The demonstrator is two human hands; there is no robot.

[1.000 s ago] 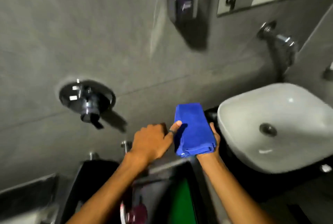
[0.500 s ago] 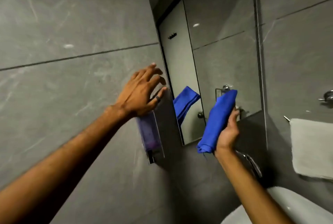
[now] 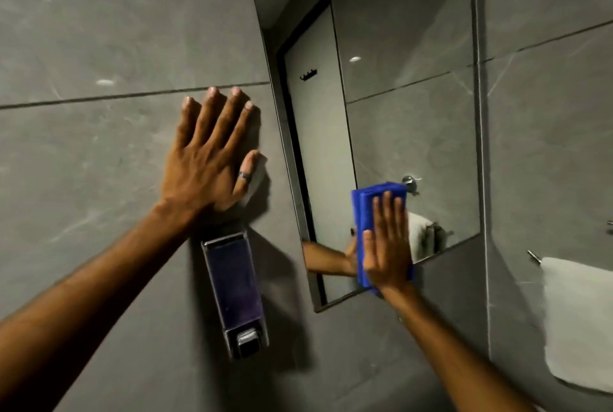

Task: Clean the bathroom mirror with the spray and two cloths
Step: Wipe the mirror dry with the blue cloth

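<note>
The bathroom mirror [image 3: 398, 86] hangs on the grey tiled wall, its lower edge slanting across the middle right. A folded blue cloth [image 3: 365, 209] lies flat against the mirror's lower part. My right hand [image 3: 386, 249] presses the cloth onto the glass with flat fingers. My left hand [image 3: 212, 152] rests flat on the wall tile left of the mirror, fingers spread, with a ring on the thumb and nothing in it. No spray bottle or second cloth is in view.
A wall-mounted soap dispenser [image 3: 234, 292] with dark purple liquid hangs just below my left hand. A white towel [image 3: 580, 322] hangs on a rail at the right wall. The mirror reflects a door and my right forearm.
The view rose from the sink to the mirror. My right hand went from holding the cloth in the air to pressing it on the glass. My left hand landed flat on the wall.
</note>
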